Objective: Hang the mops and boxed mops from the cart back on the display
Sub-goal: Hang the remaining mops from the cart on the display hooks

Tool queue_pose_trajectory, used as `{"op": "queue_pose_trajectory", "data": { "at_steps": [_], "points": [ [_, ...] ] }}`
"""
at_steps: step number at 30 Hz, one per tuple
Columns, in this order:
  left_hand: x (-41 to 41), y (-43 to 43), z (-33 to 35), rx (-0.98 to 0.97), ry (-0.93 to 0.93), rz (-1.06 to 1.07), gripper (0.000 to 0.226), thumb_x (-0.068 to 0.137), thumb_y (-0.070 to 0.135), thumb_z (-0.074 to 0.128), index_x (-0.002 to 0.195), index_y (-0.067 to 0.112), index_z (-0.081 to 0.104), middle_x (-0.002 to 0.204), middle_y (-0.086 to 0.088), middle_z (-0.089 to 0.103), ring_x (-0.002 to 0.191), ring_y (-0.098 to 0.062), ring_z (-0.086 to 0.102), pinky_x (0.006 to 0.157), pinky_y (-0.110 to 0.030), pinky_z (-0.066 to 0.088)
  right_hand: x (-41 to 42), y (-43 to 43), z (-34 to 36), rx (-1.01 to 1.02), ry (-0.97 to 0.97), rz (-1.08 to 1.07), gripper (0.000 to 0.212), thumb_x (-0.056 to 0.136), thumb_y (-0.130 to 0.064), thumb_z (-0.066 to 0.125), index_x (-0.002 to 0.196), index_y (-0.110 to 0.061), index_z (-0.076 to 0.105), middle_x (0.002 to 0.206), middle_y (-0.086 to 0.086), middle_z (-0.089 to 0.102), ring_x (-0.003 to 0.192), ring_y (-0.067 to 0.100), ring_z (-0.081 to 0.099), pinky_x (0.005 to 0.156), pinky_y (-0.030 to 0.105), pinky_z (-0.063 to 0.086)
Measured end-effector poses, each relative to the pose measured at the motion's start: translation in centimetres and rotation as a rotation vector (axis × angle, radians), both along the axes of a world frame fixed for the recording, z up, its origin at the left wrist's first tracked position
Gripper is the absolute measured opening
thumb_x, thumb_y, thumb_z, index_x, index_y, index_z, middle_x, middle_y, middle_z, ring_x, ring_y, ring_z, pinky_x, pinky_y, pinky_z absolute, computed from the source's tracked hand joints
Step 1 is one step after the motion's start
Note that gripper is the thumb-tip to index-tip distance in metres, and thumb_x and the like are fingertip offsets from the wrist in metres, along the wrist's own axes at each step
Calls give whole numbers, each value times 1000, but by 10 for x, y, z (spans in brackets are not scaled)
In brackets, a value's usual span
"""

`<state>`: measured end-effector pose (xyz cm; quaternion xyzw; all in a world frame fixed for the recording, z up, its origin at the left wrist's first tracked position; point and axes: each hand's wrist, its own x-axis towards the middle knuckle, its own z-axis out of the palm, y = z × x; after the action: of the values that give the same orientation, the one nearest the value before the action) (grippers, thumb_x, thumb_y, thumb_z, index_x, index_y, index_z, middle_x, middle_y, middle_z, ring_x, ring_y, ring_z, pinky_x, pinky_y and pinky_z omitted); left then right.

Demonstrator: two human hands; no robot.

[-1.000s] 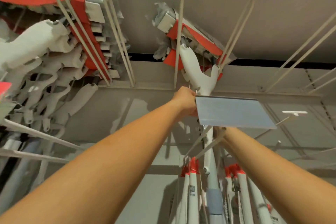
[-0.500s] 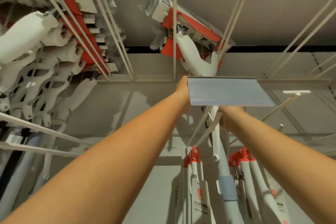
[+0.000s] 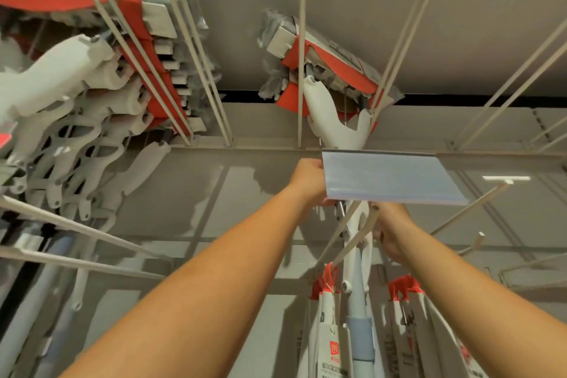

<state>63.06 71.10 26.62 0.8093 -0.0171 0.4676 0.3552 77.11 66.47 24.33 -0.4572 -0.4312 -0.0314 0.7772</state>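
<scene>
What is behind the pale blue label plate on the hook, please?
Above the plate shows the mop by its white yoke, below it the shaft; the left hand is at its left edge, the right hand just beneath. Covered: the left fingers and the mop's middle.

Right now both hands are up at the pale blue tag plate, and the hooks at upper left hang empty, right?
Not empty: the head view shows the upper-left hooks crowded with white mops. Both the left hand and right hand are up at the pale blue tag plate.
</scene>
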Motion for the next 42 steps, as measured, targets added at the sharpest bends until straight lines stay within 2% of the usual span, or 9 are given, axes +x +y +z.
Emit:
{"op": "queue_pose_trajectory", "data": {
  "at_steps": [4, 7, 10, 15, 20, 27, 31, 38, 42],
  "points": [
    [38, 28, -12, -123, -46, 1, 17, 97, 19, 50, 90, 9, 63, 88, -9, 65, 81, -20, 59, 74, -28, 50, -11, -3, -37, -202, -68, 147, 50, 86, -66, 45, 94, -23, 69, 70, -1, 71, 61, 12, 67, 58, 29, 49],
    [57, 40, -31, -189, 8, -21, 46, 88, 56, 55, 112, 18, 65, 106, -5, 70, 95, -22, 67, 92, -40, 53, -10, 0, -69, -261, -63, 223, 61, 82, -67, 42, 106, -17, 67, 74, 1, 74, 65, 13, 70, 67, 32, 52],
    [60, 45, -35, -219, 74, -57, 75, 72, 76, 57, 117, 17, 62, 105, -5, 71, 95, -23, 68, 92, -41, 53, -4, 3, -91, -252, -33, 325, 54, 84, -59, 47, 118, -22, 66, 105, 6, 74, 101, 21, 69, 94, 39, 50],
    [52, 44, -25, -50, 161, -153, 37, 85, 44, 68, 109, 16, 65, 91, -1, 70, 79, -14, 69, 70, -26, 53, 0, 11, -98, -199, -72, 333, 42, 96, -40, 47, 110, -7, 69, 96, 11, 74, 90, 22, 71, 84, 32, 54],
    [56, 49, -21, -43, 135, -150, 24, 89, 33, 66, 93, 9, 66, 78, -4, 68, 74, -19, 64, 76, -33, 53, 6, 18, -89, -132, -51, 130, 31, 90, -30, 62, 98, -1, 67, 60, 5, 59, 41, 12, 50, 39, 22, 36],
    [64, 47, -24, -10, 70, -220, 42, 78, 47, 66, 102, 12, 65, 88, -6, 70, 77, -14, 68, 71, -28, 55, 25, 20, -78, -142, -136, -128, 42, 74, -54, 67, 86, -14, 70, 55, -4, 60, 51, 16, 54, 55, 29, 40],
    [73, 56, -22, -17, 29, -204, 72, 68, 65, 71, 111, 8, 64, 99, -16, 67, 90, -29, 63, 86, -42, 50, 36, 30, -72, -188, -165, -262, 55, 62, -66, 62, 83, -15, 67, 61, -1, 60, 63, 27, 61, 59, 36, 48],
    [81, 61, -26, 47, -61, -29, 25, 93, 35, 60, 79, 15, 65, 79, -6, 68, 78, -21, 64, 86, -42, 54, 39, 41, -82, -255, -174, -475, 46, 82, -64, 54, 95, -21, 61, 89, 1, 68, 88, 24, 63, 77, 35, 50],
    [79, 63, -28, 66, -106, -64, 11, 93, 30, 62, 98, 21, 60, 90, 4, 63, 84, -13, 63, 83, -34, 53, 33, 50, -91, -276, -118, -333, 56, 87, -64, 46, 121, -20, 48, 109, 0, 63, 100, 21, 59, 84, 37, 47]
  ]
}}
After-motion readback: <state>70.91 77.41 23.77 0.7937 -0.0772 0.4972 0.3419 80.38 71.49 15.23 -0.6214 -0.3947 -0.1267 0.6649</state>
